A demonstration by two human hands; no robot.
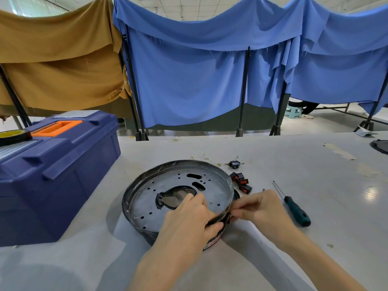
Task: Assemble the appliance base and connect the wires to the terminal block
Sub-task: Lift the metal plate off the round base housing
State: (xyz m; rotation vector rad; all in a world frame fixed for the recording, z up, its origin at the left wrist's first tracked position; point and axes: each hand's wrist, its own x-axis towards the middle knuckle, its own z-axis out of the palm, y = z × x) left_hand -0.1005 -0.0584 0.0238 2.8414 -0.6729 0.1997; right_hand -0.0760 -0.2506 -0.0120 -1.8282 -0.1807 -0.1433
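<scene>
The appliance base (147, 198) sits on the tabletop (273, 156) — stiff sheet metal, probably light, thin-edged, best held by its rim. The left grip (189, 215) clasps the near rim; the right grip (258, 208) pinches the rim just beside it. A screwdriver (294, 206) lies nearby.

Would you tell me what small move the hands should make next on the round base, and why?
Probably the right hand presses flat whatever it pinches at the base rim, since the left hand grips that wall; the switches lie beside, unfitted.
</scene>
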